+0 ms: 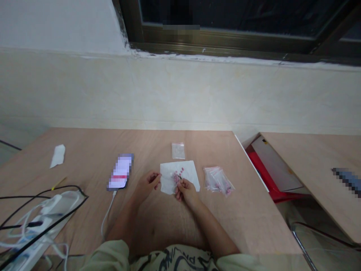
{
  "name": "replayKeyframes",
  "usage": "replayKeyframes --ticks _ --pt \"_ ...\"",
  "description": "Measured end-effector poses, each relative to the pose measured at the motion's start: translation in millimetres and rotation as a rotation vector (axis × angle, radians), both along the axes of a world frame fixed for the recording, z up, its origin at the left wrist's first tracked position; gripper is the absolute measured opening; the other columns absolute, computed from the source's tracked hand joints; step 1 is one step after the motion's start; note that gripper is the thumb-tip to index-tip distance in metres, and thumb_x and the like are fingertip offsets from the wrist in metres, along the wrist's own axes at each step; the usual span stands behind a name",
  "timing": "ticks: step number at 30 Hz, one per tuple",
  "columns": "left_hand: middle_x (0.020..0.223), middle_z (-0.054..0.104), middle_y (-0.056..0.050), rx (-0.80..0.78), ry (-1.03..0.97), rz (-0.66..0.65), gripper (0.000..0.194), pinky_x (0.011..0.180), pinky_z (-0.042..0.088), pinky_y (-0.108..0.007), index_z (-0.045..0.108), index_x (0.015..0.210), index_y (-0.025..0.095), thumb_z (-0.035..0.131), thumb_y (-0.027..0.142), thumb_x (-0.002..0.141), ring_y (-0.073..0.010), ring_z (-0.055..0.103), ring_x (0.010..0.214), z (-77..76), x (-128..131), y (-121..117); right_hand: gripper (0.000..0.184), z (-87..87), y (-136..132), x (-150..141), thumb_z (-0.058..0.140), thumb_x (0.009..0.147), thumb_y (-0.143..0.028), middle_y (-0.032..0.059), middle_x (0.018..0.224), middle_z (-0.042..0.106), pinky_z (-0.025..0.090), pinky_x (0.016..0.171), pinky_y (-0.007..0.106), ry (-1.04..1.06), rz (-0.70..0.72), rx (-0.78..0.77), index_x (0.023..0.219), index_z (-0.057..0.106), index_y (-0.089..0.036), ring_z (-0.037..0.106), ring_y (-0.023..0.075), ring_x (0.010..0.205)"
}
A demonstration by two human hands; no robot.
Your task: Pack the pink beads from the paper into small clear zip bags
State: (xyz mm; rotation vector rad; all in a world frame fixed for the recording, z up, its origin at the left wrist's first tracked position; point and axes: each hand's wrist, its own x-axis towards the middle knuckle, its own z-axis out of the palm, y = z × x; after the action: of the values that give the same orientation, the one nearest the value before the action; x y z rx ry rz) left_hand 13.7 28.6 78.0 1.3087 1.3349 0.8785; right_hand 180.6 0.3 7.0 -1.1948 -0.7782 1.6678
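Observation:
A white sheet of paper [167,169] lies on the table in front of me, with several small pink-red pieces [177,174] gathered near its middle. My right hand [186,190] is over the sheet's lower edge, thumb and fingers pinched together right beside the pieces. What it holds, if anything, is too small to make out. At the sheet's left edge is my left hand [149,183], its fingers curled and thumb pressed to the index finger. Whatever may be between those fingertips is not clear. Right of the paper lie clear plastic bags [217,178] with pinkish contents.
Behind the paper lies a small clear bag [178,150]. A phone [121,172] on a white cable is to the left, near a power strip [53,214] with tangled cords. A white scrap [58,156] lies at far left. Past a gap stands another table [316,158].

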Motion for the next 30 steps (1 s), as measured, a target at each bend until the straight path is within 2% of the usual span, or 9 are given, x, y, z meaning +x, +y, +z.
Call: replayKeyframes --ticks 13,30 --pt "0.053 0.051 0.006 0.044 -0.001 0.002 0.017 0.043 0.036 -0.017 0.053 0.075 0.016 0.053 0.032 0.07 -0.0053 0.044 0.042 0.4 2.0 -3.0 0.04 -1.1 0.6 -0.5 0.063 0.055 -0.051 -0.0042 0.046 0.055 0.034 0.027 0.017 0.053 -0.013 0.007 0.063 0.044 -0.017 0.047 0.0078 0.03" --pt "0.054 0.049 0.007 0.078 0.045 -0.1 0.015 0.043 0.035 -0.017 0.052 0.074 0.017 0.05 0.032 0.073 -0.0056 0.044 0.043 8.7 6.1 -0.9 0.038 -4.1 3.4 3.5 0.066 0.054 -0.048 -0.0007 0.052 0.059 0.038 0.029 0.018 0.109 -0.025 -0.002 0.06 0.046 -0.016 0.052 0.0093 0.035"
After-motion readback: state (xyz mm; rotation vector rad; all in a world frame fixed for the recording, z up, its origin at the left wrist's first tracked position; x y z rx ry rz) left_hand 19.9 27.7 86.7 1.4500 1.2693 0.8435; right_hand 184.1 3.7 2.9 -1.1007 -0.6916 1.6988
